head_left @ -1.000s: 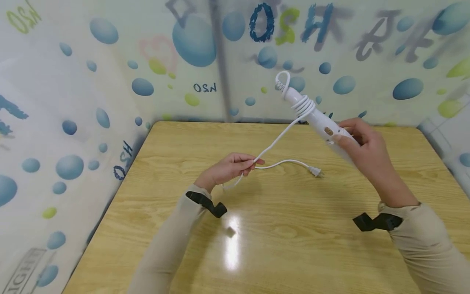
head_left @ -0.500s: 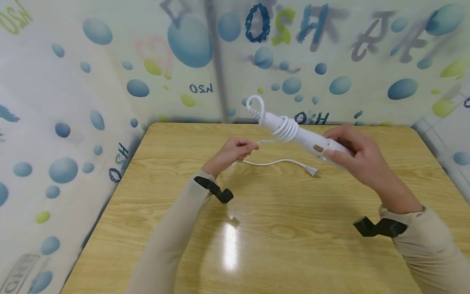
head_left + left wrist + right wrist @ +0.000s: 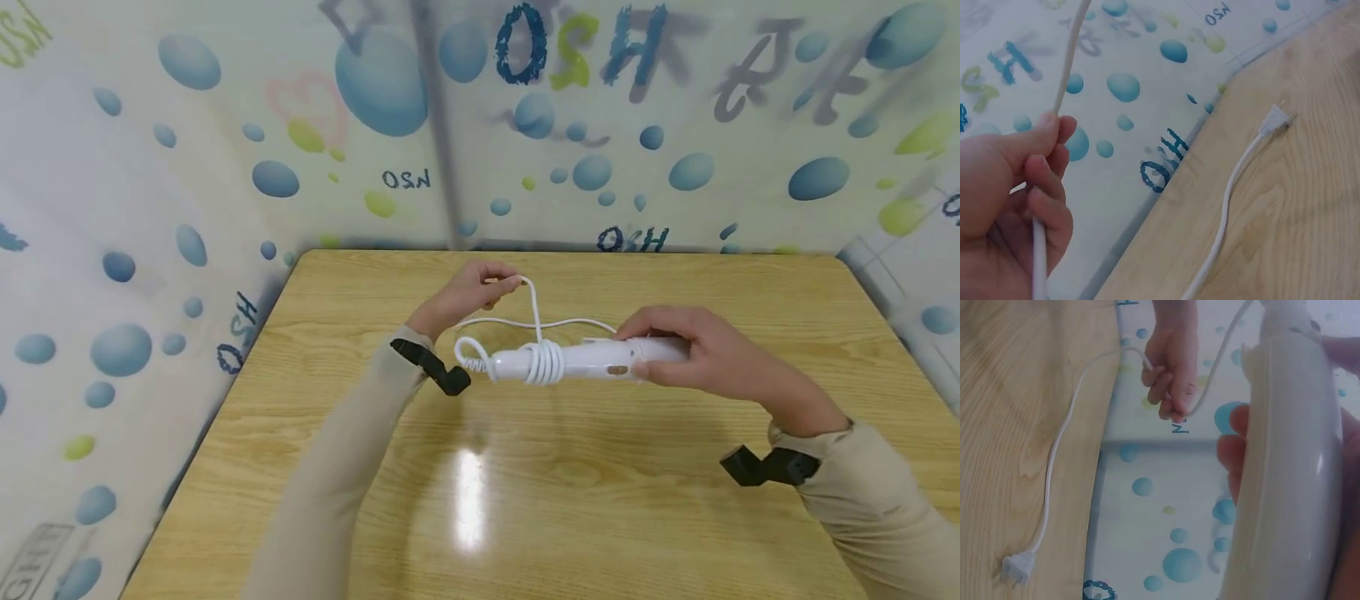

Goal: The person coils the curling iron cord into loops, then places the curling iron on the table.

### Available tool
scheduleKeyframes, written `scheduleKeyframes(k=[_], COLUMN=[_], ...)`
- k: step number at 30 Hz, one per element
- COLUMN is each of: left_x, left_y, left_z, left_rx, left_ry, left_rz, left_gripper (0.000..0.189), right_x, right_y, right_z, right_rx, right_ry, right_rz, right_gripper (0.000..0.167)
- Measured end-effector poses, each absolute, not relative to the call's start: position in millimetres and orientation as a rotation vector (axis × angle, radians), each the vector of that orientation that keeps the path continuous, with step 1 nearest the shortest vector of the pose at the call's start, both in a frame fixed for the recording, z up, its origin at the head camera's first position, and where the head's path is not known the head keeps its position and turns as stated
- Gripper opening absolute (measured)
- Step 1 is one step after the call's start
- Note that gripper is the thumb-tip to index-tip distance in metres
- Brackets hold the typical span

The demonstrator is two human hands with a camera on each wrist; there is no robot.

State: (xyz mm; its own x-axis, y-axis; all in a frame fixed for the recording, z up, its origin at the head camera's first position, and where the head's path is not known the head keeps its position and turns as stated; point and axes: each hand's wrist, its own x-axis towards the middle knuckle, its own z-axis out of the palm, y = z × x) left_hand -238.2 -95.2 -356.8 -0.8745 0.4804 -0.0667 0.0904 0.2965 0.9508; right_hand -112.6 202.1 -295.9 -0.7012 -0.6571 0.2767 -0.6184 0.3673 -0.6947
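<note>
Appliance brought level, cord drawn up on its far side

From here I can see the white appliance [image 3: 588, 362] now lies almost level in the right hand [image 3: 701, 350], over the middle of the surface [image 3: 600, 500]; a second ago it slanted up toward the wall, cord end highest. Whether it touches the wood I can't tell. The right hand's fingers are wrapped round the body, thumb on the near side by a small brownish patch [image 3: 618, 370].

The left hand [image 3: 461, 300] has shifted too. It was nearer than the appliance's cord end; now it sits beyond it, toward the far edge. Thumb and forefinger are pinched together on the cord [image 3: 536, 308], with no gap that I can make out, and the other fingers curl loosely where the cord runs down past them. The free stretch now drops from that pinch to the coil [image 3: 545, 362] on the appliance, instead of reaching up to it from below.

To my eye, that puts the cord partway around the body, with the coil sitting snug as its anchor. Whether turns are being added or taken off, I couldn't swear. A fair length remains unwound: the plug [image 3: 1274, 120] lies loose on the surface, hidden from the head view behind the right hand.
</note>
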Motion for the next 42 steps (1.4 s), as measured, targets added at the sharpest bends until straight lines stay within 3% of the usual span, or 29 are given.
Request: scheduleKeyframes(k=[13, 19, 29, 42], left_x=[-242, -229, -199, -157], left_y=[-99, -92, -93, -81], left_z=[-334, -307, -274, -256], left_rx=[0.631, 0.774, 0.800, 0.921], left_ry=[2.491, 2.469, 2.420, 2.470], left_rz=[1.527, 1.518, 1.577, 1.520], left_gripper=[0.024, 0.018, 0.014, 0.010], right_x=[-114, -117, -124, -148], right_y=[198, 196, 204, 217], right_z=[-304, -308, -316, -329], right_rx=[-1.165, -1.129, -0.929, -0.673], right_ry=[2.575, 2.608, 2.667, 2.892], right_rz=[-0.756, -0.600, -0.535, -0.473], right_gripper=[0.020, 0.020, 0.016, 0.033])
